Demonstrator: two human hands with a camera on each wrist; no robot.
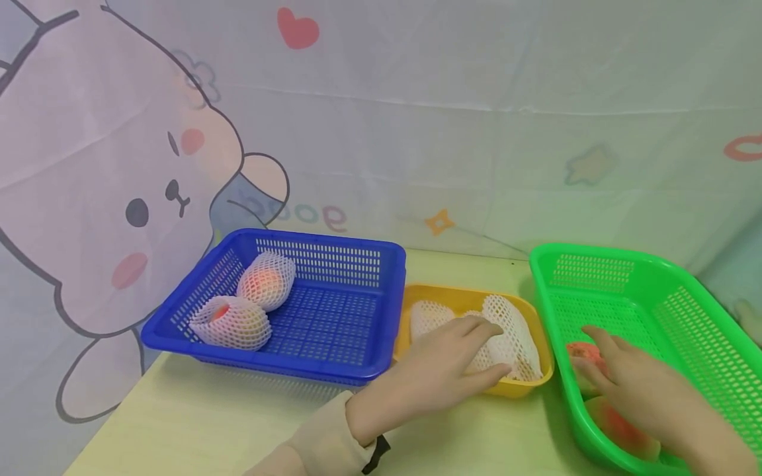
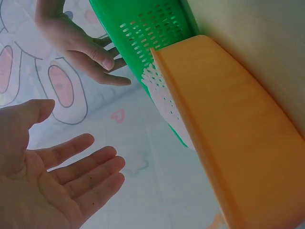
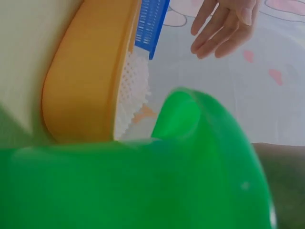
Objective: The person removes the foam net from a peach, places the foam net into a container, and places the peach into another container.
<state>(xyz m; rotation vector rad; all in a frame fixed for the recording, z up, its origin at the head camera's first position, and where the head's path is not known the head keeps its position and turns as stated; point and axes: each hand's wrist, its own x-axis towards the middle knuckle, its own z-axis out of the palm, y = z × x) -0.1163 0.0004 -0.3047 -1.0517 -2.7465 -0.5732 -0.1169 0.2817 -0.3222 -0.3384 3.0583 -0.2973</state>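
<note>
My left hand [image 1: 449, 363] hovers with fingers spread above the yellow basket [image 1: 544, 370]; the left wrist view shows its palm holding nothing. White foam fruit nets [image 1: 514, 337] lie in that basket, partly hidden by the hand. Over the near-left part of the green basket [image 1: 639, 261] is my right hand [image 1: 637, 387], fingers loosely bent above a red fruit [image 1: 586, 354]. Beside it lies a red-and-yellow, peach-like fruit [image 1: 622, 430], partly covered by the hand. Two similar fruits in foam nets, a far one [image 1: 268, 281] and a near one [image 1: 232, 322], sit in the blue basket [image 1: 333, 317].
All three baskets stand side by side on a pale wooden table [image 1: 196, 416], blue left, yellow middle, green right. Behind them hangs a light cloth [image 1: 417, 99] printed with a bear, hearts and stars. The green rim [image 3: 190, 157] blocks much of the right wrist view.
</note>
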